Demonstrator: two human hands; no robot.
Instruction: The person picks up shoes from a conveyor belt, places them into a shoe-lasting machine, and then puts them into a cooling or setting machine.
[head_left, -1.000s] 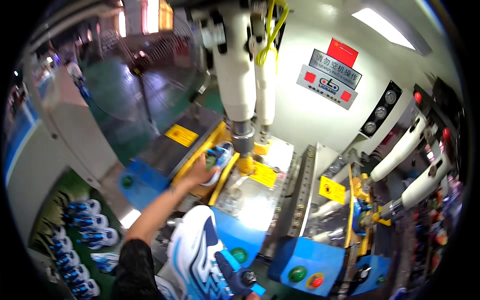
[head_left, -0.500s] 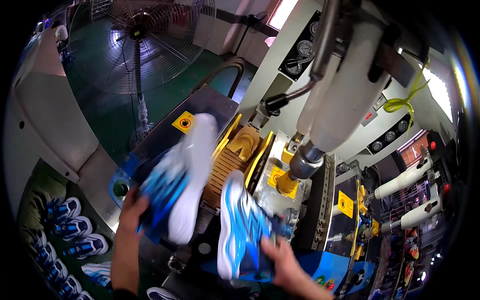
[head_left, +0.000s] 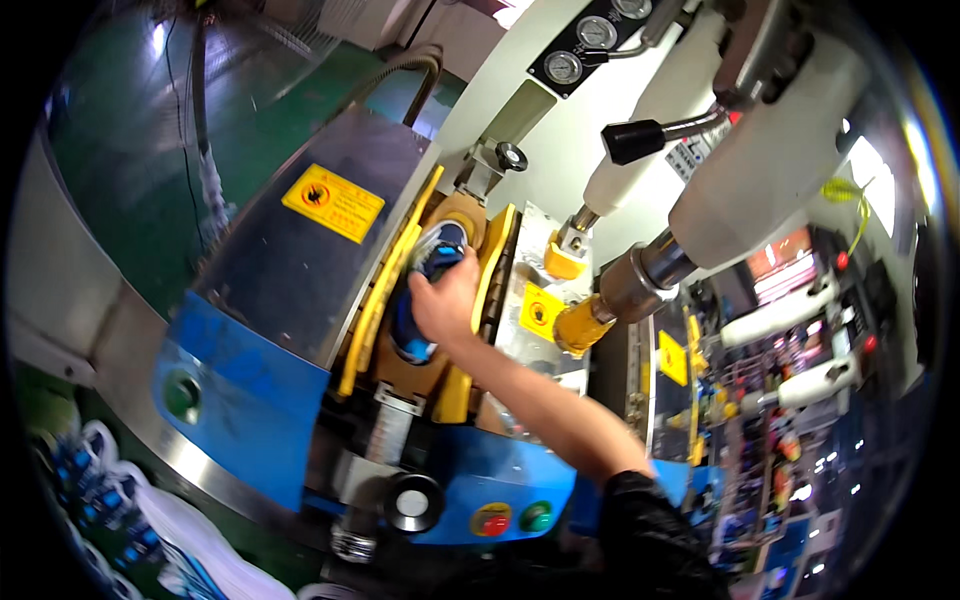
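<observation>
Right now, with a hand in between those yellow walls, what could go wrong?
The right hand is on the blue shoe between two yellow side walls, so fingers might get pinched if those walls squeezed in. A nudge could leave the shoe crooked. Also, in this view the forearm looks close to the yellow press tip, so it might bump it.

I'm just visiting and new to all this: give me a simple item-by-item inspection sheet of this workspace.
Surface: brown bed between yellow side pads.
Job's things: blue shoe on the bed.
Clutter: white-and-blue shoes, lower left.
Hands: right hand has its fingers on the blue shoe; left hand not in view.
Cables: thin dark cord, upper left; ribbed hose, top.
Surroundings: round pressure gauges on a black panel.
</observation>
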